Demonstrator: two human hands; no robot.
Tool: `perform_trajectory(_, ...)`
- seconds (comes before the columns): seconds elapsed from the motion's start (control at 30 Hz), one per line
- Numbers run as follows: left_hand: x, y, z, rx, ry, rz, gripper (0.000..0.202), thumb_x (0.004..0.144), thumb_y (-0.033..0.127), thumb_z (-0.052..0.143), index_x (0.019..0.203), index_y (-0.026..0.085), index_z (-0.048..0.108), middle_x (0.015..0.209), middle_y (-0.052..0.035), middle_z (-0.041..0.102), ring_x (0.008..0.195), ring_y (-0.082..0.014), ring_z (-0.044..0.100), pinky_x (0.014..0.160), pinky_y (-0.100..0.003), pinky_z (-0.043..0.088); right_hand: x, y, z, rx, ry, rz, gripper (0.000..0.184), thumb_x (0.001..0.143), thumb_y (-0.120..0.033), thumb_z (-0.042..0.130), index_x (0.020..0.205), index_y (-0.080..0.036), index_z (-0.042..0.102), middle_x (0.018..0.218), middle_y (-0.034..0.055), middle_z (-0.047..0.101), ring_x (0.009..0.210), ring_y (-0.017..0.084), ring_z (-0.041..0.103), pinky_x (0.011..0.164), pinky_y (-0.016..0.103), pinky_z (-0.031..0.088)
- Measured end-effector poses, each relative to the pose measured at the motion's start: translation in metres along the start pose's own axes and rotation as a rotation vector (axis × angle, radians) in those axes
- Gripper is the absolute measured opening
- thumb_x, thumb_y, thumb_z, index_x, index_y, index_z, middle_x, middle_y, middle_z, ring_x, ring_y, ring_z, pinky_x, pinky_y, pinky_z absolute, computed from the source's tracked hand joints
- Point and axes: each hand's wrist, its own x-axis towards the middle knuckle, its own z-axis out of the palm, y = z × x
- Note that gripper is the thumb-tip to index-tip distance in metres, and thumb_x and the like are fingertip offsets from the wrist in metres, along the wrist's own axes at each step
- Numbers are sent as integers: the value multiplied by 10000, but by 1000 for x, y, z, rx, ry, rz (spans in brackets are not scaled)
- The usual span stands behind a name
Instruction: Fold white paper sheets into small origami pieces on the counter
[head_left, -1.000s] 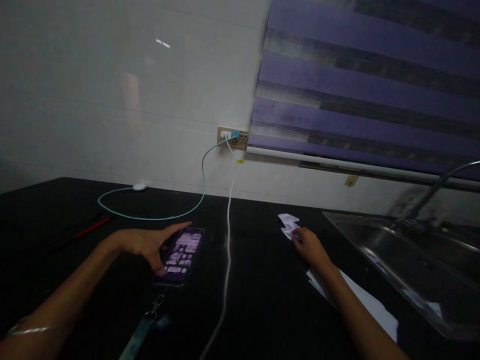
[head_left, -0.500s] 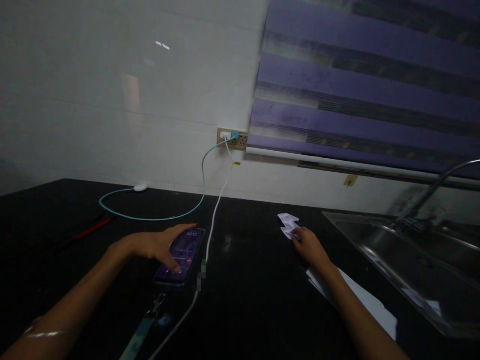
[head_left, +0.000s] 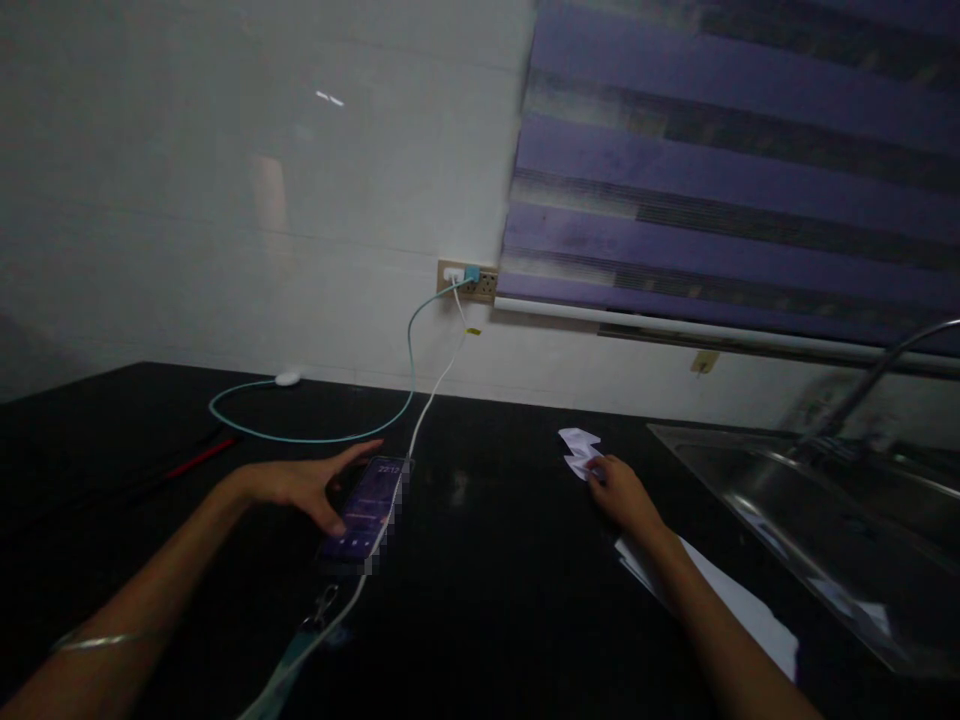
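A lit smartphone (head_left: 367, 505) lies on the black countertop (head_left: 495, 610) with a lanyard (head_left: 296, 655) trailing toward me. My left hand (head_left: 304, 485) hovers at the phone's left edge, fingers stretched out, thumb over the screen. A white charging cable (head_left: 431, 395) runs from the wall socket (head_left: 466, 280) down to the phone. My right hand (head_left: 619, 492) rests on the counter with its fingers curled down onto a folded white paper (head_left: 579, 452). A flat white sheet (head_left: 739, 610) lies under my right forearm.
A teal cable (head_left: 315, 435) loops from the socket to a small white puck (head_left: 287, 379) at the back left. A red pen (head_left: 196, 457) lies at the left. A steel sink (head_left: 810, 540) with tap (head_left: 870, 385) fills the right. A purple blind (head_left: 735, 170) hangs above.
The white cable swung left and now runs to the phone. The phone's display changed from an app grid to a lock-type screen. My left hand lifted slightly; my right hand stayed put.
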Motion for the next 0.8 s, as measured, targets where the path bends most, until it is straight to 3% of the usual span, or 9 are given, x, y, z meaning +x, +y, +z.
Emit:
perform_trajectory(0.1,1,3,7,-140,-206,34,1284,494,394,783,1484,223,-17,1499,-84,293,1265,-286,424,965,-304,411,-1,-2,-1,1,-4,12,221,843,-186,512,1003,-132,656,999,111,632,965,203,588,850,255,394)
perform_trajectory(0.13,3,7,11,-139,-207,33,1312,485,402,793,1482,229,-42,1513,-91,256,1276,-294,411,980,-316,401,-1,-2,-1,1,-5,17,222,843,-189,516,1007,-135,655,1001,110,631,968,202,587,851,254,393)
perform_trajectory(0.23,13,22,22,-34,-50,68,1260,524,508,775,1485,226,11,1554,-104,65,1369,-325,234,1079,-379,277,-1,-2,-1,4,-6,19,215,846,-200,520,1006,-150,654,992,99,628,954,195,588,842,248,396)
perform_trajectory(0.3,17,31,26,-8,46,46,1037,690,601,623,1484,226,73,1556,-88,-36,1398,-313,143,1111,-412,196,0,-1,0,2,-3,16,206,849,-205,516,991,-153,655,974,94,626,925,192,591,821,247,400)
perform_trajectory(0.4,16,30,20,-70,53,27,887,809,610,474,1485,211,60,1558,-83,-3,1412,-263,102,1125,-385,153,0,0,0,0,-3,16,197,852,-212,510,974,-156,654,962,91,621,894,192,592,784,247,406)
perform_trajectory(0.53,6,6,7,-110,-95,39,1140,660,546,694,1482,198,-15,1546,-100,134,1377,-259,238,1103,-314,222,-1,-1,-1,-7,0,11,201,857,-222,504,969,-149,654,957,94,617,894,198,588,783,254,402)
perform_trajectory(0.63,6,-9,6,-45,-86,26,1229,570,516,768,1481,193,10,1537,-117,164,1359,-285,269,1097,-330,232,-1,-1,-1,0,1,2,209,856,-221,501,977,-142,651,955,96,619,890,199,588,781,255,402)
perform_trajectory(0.7,12,-12,9,-19,-50,42,1080,660,537,697,1479,188,85,1530,-114,192,1353,-281,284,1093,-332,243,-1,-1,-1,7,-2,9,209,854,-217,503,983,-143,650,963,94,620,900,197,586,782,250,400)
perform_trajectory(0.8,22,-14,11,-52,52,66,707,882,504,414,1458,158,193,1478,-120,326,1331,-247,340,1088,-336,263,0,0,0,6,-10,21,207,851,-215,508,987,-146,648,978,94,621,922,197,582,799,247,395)
